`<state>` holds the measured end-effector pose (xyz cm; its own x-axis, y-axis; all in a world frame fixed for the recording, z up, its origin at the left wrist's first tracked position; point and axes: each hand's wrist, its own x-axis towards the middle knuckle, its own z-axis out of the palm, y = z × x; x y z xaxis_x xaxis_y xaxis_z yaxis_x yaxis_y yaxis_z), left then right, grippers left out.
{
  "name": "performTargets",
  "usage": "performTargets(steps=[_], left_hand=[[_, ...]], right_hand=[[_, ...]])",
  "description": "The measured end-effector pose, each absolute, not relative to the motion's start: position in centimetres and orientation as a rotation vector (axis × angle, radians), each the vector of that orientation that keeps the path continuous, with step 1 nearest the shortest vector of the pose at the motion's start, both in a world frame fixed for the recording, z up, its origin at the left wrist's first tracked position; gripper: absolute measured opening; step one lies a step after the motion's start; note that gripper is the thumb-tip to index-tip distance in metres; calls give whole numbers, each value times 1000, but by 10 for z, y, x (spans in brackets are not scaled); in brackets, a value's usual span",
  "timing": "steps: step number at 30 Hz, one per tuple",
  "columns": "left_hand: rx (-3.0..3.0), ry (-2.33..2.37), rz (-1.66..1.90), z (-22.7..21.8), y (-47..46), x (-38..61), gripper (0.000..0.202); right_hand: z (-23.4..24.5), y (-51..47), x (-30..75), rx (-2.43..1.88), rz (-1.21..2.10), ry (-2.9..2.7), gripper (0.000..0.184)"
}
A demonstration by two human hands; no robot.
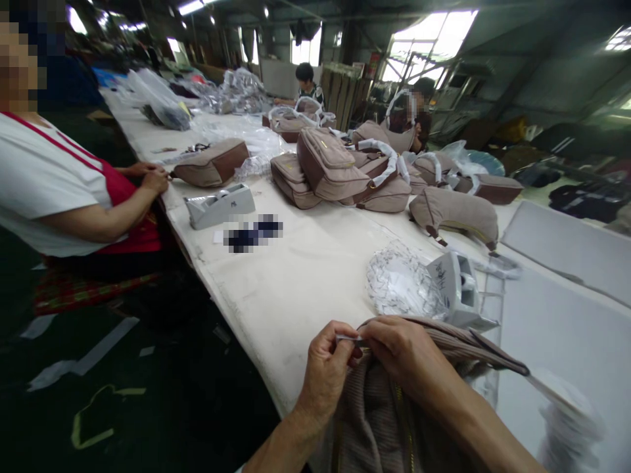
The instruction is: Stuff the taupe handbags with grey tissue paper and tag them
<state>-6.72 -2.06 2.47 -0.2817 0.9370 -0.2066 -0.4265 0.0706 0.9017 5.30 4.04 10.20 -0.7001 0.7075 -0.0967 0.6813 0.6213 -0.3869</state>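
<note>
Your left hand (323,371) has its grip closed on a small metal tab (348,339). Your right hand (401,348) has its grip closed on the rim of a taupe fabric bag (379,420), which you hold raised over the table (290,302).

Hands, own: two, the left hand (325,371) and the right hand (407,355), both on one taupe bag (379,420) at 6 o'clock.
Further bags on the desk (315,315): at least eight (328,164), from 10 to 2 o'clock; overlap hides the exact number.
Tape dispensers: two, (220,205) at 11 o'clock and (456,289) at 1 o'clock.
Co-workers: three, (64,184) at 9 o'clock, (306,85) at 12 o'clock and (411,115) at 1 o'clock.
</note>
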Motion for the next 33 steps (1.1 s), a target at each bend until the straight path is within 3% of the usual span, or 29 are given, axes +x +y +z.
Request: performTargets(steps=[7, 13, 20, 26, 33], left_hand=[[418, 1094, 1472, 27, -23, -53, 8], [335, 1084, 1384, 30, -24, -48, 11], [306, 1025, 1273, 32, -27, -64, 9], [378, 932, 921, 23, -8, -93, 47], [502, 940, 662, 20, 4, -101, 33]], right_hand=[[104, 31, 62, -1036, 237, -3030, 7], [95, 14, 65, -938, -279, -2894, 19], [85, 9, 61, -927, -400, -2794, 16], [83, 9, 64, -867, -458, -2780, 14], [77, 8, 59, -818, -429, -2785, 9]])
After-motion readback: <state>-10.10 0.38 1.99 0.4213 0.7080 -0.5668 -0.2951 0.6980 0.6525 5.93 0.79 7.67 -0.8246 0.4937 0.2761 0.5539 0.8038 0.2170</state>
